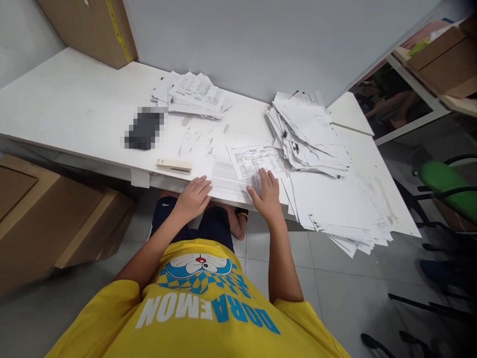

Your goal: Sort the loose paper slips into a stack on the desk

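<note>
My left hand (pixel 194 197) rests at the front edge of the white table, fingers lying flat with nothing in them. It is just right of a cream stapler (pixel 174 165) and left of a lined sheet (pixel 228 179). My right hand (pixel 267 193) is open, thumb apart, its fingertips on the lower part of a printed form (pixel 255 160). That form partly overlaps the lined sheet. To its right lies a messy stack of papers (pixel 307 132), and nearer to me a second pile of sheets (pixel 335 204) juts past the table edge.
At the back of the table (pixel 74 114) is another paper stack (pixel 197 94). A blurred-out dark object (pixel 145 129) lies left of it. Cardboard boxes (pixel 67 214) stand below on the left, and a large carton (pixel 93 30) behind. A green chair (pixel 449 186) is at the right.
</note>
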Demonstrator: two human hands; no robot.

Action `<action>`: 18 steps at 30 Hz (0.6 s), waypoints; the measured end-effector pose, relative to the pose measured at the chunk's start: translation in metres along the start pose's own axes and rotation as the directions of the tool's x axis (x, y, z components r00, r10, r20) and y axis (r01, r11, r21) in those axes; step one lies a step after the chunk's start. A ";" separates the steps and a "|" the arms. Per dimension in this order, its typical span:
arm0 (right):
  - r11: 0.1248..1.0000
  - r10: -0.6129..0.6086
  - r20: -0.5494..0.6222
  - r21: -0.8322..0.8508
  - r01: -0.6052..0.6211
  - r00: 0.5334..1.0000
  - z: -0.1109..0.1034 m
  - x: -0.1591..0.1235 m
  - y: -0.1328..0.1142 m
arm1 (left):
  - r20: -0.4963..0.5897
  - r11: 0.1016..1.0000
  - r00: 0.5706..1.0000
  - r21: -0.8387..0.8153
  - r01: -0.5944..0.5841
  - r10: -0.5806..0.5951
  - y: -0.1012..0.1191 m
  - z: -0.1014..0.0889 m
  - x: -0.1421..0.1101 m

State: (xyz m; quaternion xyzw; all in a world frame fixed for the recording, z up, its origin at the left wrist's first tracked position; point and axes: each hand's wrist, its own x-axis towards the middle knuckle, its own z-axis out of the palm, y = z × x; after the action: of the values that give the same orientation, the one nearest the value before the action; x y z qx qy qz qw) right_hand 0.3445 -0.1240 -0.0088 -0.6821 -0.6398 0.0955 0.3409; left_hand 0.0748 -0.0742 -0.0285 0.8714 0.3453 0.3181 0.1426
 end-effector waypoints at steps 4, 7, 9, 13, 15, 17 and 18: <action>0.998 -0.018 0.034 0.068 0.015 0.999 0.007 0.018 -0.016 | 0.003 0.999 1.000 -0.046 0.012 -0.012 -0.001 0.002 -0.003; 0.987 -0.043 0.071 0.155 0.032 0.997 0.008 0.017 -0.031 | 0.026 0.999 1.000 -0.045 0.016 -0.015 -0.003 0.002 -0.004; 0.972 -0.037 0.104 0.236 0.011 0.994 0.009 0.009 -0.039 | 0.033 1.000 0.999 -0.007 0.013 -0.012 -0.005 0.004 -0.005; 0.942 -0.025 0.125 0.336 -0.018 0.992 0.015 -0.009 -0.054 | -0.008 0.998 0.999 0.052 0.034 -0.034 -0.012 0.012 -0.008; 0.936 -0.031 0.149 0.352 -0.023 0.988 0.020 -0.017 -0.064 | -0.018 0.999 0.999 0.043 0.032 -0.031 -0.016 0.015 -0.009; 0.919 -0.034 0.180 0.392 -0.040 0.983 0.024 -0.023 -0.074 | -0.011 0.999 1.000 0.024 0.027 -0.027 -0.018 0.016 -0.008; 0.904 -0.035 0.200 0.425 -0.055 0.979 0.025 -0.025 -0.078 | -0.004 1.000 1.000 0.016 0.025 -0.025 -0.019 0.015 -0.007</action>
State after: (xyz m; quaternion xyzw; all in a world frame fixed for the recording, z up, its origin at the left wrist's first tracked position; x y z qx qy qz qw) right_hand 0.2630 -0.1428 0.0107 -0.5807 -0.6310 0.3041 0.4148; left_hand 0.0712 -0.0658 -0.0523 0.8675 0.3589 0.3152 0.1387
